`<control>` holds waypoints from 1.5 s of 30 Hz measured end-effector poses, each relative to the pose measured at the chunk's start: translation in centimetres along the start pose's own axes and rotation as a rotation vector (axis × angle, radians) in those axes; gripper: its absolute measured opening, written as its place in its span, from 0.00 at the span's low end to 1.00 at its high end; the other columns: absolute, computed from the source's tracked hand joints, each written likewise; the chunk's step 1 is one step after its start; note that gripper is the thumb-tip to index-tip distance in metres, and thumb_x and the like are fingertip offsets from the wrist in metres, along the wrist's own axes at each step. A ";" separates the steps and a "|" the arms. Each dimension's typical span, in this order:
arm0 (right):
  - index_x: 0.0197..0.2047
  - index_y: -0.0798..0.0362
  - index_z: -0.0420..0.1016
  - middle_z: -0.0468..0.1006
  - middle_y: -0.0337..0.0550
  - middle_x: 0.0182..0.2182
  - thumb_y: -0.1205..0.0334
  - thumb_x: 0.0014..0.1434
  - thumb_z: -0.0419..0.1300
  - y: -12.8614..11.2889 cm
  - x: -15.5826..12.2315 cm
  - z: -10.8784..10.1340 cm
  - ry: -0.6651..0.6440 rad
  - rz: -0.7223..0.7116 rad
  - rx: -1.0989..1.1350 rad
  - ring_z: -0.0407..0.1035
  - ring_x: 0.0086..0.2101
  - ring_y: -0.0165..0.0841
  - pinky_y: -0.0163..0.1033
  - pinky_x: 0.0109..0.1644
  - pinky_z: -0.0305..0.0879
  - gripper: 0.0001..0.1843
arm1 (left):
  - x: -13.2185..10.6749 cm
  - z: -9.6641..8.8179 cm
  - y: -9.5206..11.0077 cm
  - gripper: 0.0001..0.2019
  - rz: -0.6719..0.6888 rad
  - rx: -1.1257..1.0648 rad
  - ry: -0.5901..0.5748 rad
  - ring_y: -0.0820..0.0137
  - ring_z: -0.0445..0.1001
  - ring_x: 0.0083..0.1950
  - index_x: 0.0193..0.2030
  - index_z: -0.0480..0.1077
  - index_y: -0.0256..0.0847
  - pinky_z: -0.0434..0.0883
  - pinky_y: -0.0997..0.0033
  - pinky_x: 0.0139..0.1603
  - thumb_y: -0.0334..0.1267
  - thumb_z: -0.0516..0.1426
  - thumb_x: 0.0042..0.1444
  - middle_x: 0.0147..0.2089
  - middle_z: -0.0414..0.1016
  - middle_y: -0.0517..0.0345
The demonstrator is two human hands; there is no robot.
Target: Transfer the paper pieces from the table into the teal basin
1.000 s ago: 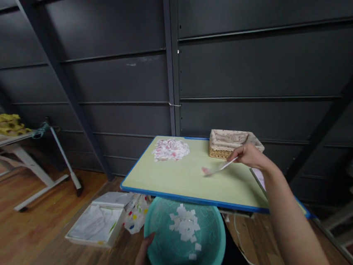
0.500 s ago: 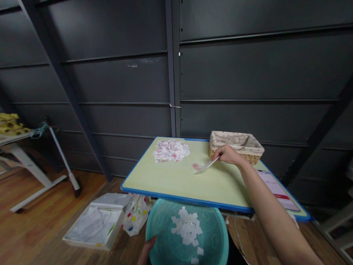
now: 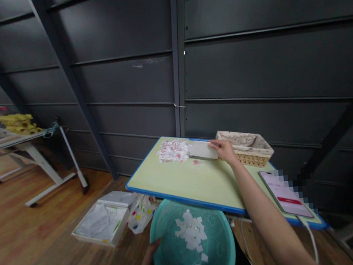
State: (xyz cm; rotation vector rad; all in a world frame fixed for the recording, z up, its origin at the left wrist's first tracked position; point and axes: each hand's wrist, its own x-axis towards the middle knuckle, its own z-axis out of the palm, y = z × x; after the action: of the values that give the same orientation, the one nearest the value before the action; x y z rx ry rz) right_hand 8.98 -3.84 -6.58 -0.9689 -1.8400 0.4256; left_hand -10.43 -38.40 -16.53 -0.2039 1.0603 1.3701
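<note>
My right hand grips a flat, pale rectangular card by its right end. The card's left end reaches the heap of small white and pink pieces on the yellow tabletop. A small pinkish piece lies just in front of the card. Down in front of me, my left hand has its fingers on the left rim of a teal plastic basket. Small white square pieces lie inside it. Part of the left hand is hidden behind the rim.
A cloth-lined wicker basket stands at the back right of the table. Nearer, a phone or tablet with a white cable lies on the tabletop. On the floor at left are an open white box and a dotted plastic bag.
My right hand has swung the card back and left to the heap, turning its broad face towards me. The left hand stays at the teal basket. The view has shifted slightly.
</note>
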 end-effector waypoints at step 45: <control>0.42 0.51 0.80 0.82 0.46 0.40 0.64 0.62 0.54 -4.1 -4.2 3.9 -0.021 -0.318 -0.277 0.76 0.40 0.37 0.38 0.44 0.70 0.13 | -0.6 0.3 -1.0 0.36 -0.028 0.008 -0.019 0.47 0.74 0.57 0.68 0.55 0.30 0.62 0.43 0.62 0.43 0.58 0.55 0.51 0.81 0.40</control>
State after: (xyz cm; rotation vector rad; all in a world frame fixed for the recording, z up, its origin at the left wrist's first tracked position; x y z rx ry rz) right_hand 4.62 -9.14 -8.20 -0.8324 -2.0644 -0.0139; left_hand -9.33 -38.89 -16.40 -0.1992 1.0436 1.3399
